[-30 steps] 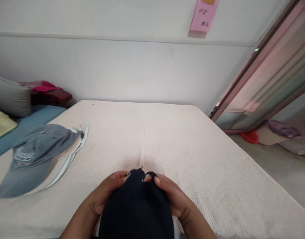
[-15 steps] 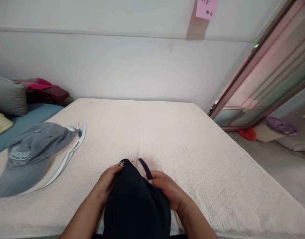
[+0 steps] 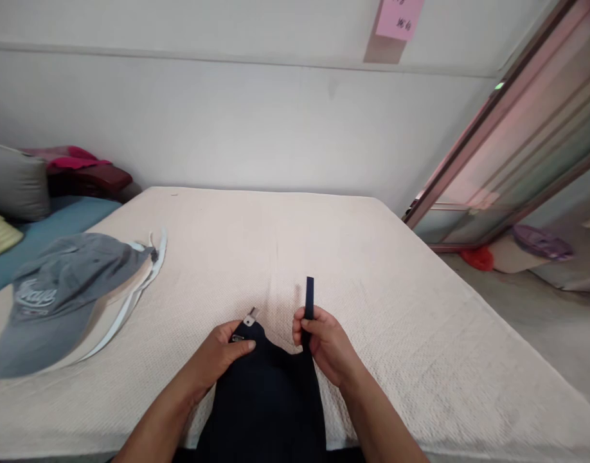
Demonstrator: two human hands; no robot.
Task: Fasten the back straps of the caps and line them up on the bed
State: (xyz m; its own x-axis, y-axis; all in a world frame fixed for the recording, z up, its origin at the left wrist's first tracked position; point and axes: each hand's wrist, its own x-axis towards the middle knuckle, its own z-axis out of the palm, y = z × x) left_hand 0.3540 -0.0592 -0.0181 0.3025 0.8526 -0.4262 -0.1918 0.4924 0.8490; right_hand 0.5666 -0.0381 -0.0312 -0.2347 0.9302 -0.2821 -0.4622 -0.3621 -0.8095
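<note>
A dark navy cap (image 3: 268,399) hangs at the near edge of the bed-like surface, its lower part running out of view. My left hand (image 3: 216,357) pinches the cap's back edge, thumb on top, beside a small metal buckle (image 3: 250,316) that sticks up. Between the thumb and fingers of my right hand (image 3: 331,344) is the cap's narrow strap (image 3: 309,292), its free end pointing upward. Strap and buckle are apart. To the left lies a grey cap (image 3: 66,283) with white lettering, resting on paler caps (image 3: 126,315).
A cream textured cover (image 3: 396,308) spreads over the surface up to a white wall (image 3: 227,128). At the left are a grey cushion (image 3: 15,183) and blue bedding (image 3: 78,215). A pink note (image 3: 400,18) is on the wall. A sliding door (image 3: 488,122) stands at the right.
My right hand has raised the strap, which now stands upright, farther right of the buckle. The left thumb has come over the cap's edge, and the buckle now sticks up in plain view.
</note>
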